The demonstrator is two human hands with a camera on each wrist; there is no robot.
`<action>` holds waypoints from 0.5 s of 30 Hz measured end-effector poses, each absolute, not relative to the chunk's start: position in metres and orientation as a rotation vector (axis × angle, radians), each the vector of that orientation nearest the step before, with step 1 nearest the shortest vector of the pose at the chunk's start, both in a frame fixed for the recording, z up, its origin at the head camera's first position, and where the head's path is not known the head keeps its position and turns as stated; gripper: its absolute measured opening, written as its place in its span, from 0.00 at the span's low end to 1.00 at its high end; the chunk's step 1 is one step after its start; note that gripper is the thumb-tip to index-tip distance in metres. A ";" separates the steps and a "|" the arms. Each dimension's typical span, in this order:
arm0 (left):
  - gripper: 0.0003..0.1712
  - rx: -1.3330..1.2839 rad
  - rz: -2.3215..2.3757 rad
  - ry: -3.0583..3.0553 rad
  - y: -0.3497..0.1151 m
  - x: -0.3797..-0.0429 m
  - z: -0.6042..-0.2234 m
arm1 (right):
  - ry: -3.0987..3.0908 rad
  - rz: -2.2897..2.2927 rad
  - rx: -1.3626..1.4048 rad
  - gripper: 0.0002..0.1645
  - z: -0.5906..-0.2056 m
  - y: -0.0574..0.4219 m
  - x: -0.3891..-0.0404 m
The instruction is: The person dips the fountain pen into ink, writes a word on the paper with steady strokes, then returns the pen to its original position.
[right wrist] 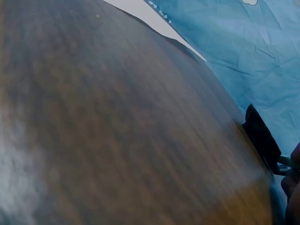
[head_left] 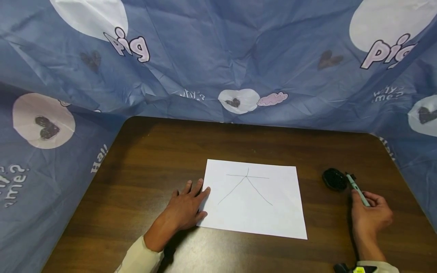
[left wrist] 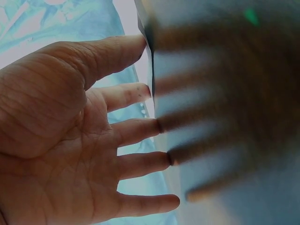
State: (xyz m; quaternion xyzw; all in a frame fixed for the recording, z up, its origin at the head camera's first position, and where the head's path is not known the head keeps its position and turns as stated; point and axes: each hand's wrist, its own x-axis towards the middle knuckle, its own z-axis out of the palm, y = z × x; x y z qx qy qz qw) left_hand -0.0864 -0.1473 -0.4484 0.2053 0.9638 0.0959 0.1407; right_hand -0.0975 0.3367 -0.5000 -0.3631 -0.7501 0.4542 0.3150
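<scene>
A white sheet of paper [head_left: 252, 220] lies on the table, bearing thin dark lines: a short upright stroke, a crossbar and two slanting legs. My left hand [head_left: 186, 208] rests at the paper's left edge with fingers spread, the fingertips on the sheet. In the left wrist view the same hand [left wrist: 79, 126] shows its palm side, its fingers straight against the table. My right hand [head_left: 372, 216] pinches a light green pen [head_left: 356, 189] between thumb and fingers, its dark end pointing away from me. Just left of the pen is a round black object [head_left: 334, 179], also in the right wrist view [right wrist: 262, 138].
The brown wooden table [head_left: 170, 144] has rounded far corners. Blue printed cloth [head_left: 205, 57] hangs behind it and along both sides. Near my right wrist, a black and yellow device [head_left: 362, 269] shows at the bottom edge.
</scene>
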 end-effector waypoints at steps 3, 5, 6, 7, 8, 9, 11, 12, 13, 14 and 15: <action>0.38 0.596 0.269 2.787 -0.148 -0.086 -0.449 | -1.992 1.194 -0.975 0.12 -0.502 0.337 -0.098; 0.38 0.601 0.262 2.788 -0.148 -0.086 -0.450 | -1.996 1.203 -0.985 0.12 -0.504 0.339 -0.099; 0.38 0.602 0.261 2.789 -0.148 -0.086 -0.450 | -2.005 1.203 -0.993 0.11 -0.505 0.339 -0.099; 0.38 0.604 0.260 2.790 -0.148 -0.086 -0.451 | -2.027 1.188 -1.009 0.11 -0.506 0.340 -0.099; 0.38 0.607 0.260 2.790 -0.148 -0.086 -0.451 | -2.052 1.175 -1.030 0.10 -0.506 0.340 -0.099; 0.38 0.608 0.261 2.790 -0.148 -0.086 -0.451 | -2.077 1.158 -1.060 0.09 -0.506 0.340 -0.099; 0.38 0.609 0.261 2.792 -0.149 -0.086 -0.451 | -2.136 1.115 -1.114 0.09 -0.506 0.341 -0.099; 0.38 0.610 0.260 2.794 -0.149 -0.086 -0.451 | -2.164 1.094 -1.138 0.10 -0.505 0.341 -0.099; 0.38 0.612 0.258 2.797 -0.149 -0.086 -0.451 | -2.192 1.069 -1.151 0.11 -0.504 0.341 -0.100; 0.38 0.613 0.258 2.800 -0.149 -0.087 -0.451 | -2.211 1.053 -1.164 0.12 -0.503 0.341 -0.100; 0.38 0.612 0.256 2.801 -0.149 -0.087 -0.451 | -2.227 1.036 -1.172 0.13 -0.502 0.341 -0.101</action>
